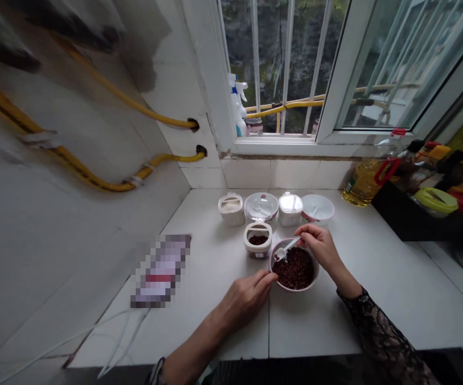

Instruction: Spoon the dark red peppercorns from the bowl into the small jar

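Note:
A bowl (pixel 294 289) with a pinkish rim stands on the white tiled counter, well filled with dark red-brown bits that look like dried peppercorns (pixel 298 270). My left hand (pixel 251 294) grips the bowl's left rim between thumb and fingers. Over the bowl, my right hand (pixel 317 243) pinches the handle of a small white spoon (pixel 280 254). The spoon's tip is low at the left side of the bowl, with a few red bits in or beside it. Just behind and left, touching or nearly touching the bowl, is an open seasoning jar (pixel 257 248) holding similar dark bits.
Behind stand a jar of pale powder (pixel 231 210), a bowl (pixel 261 206), a white-filled jar (pixel 290 210) and another bowl (pixel 318 208). An oil bottle (pixel 365 176) and several condiments are at right. A blurred device (pixel 162 271) with a cable lies left. Yellow hoses (pixel 91 174) run along the wall.

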A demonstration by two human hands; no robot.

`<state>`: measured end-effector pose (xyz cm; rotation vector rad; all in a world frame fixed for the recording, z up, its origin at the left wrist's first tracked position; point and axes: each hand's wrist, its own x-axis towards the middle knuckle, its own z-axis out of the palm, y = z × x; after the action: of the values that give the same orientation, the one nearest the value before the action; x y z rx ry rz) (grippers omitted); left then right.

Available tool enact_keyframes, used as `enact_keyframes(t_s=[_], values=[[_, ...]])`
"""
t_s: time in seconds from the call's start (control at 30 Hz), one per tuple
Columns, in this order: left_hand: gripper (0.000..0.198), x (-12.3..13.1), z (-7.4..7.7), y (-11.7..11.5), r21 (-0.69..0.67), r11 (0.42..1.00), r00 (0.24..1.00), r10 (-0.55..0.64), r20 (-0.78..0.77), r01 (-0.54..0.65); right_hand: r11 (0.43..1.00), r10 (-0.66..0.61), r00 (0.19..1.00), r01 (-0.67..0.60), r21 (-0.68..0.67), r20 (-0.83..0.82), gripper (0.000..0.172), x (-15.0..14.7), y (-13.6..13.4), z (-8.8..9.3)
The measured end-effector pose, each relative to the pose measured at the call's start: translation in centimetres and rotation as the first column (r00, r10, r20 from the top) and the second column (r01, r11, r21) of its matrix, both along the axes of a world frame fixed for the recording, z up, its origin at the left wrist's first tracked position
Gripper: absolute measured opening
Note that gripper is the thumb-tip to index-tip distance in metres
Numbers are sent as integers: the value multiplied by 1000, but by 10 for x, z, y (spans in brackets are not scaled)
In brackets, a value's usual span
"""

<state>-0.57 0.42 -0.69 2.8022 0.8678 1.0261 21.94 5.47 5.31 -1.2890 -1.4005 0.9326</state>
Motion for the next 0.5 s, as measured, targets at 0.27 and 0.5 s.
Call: enact_keyframes(t_s=[0.27, 0.5], values=[[28, -1, -2, 0, 2, 1000, 1000, 1, -7, -1, 925, -119, 967, 26, 378, 225, 20, -25, -12, 9], [29, -1, -3, 0, -28, 1000, 1000, -2, -20, 1, 808, -176, 872, -137, 573, 457, 23, -20, -17, 10]])
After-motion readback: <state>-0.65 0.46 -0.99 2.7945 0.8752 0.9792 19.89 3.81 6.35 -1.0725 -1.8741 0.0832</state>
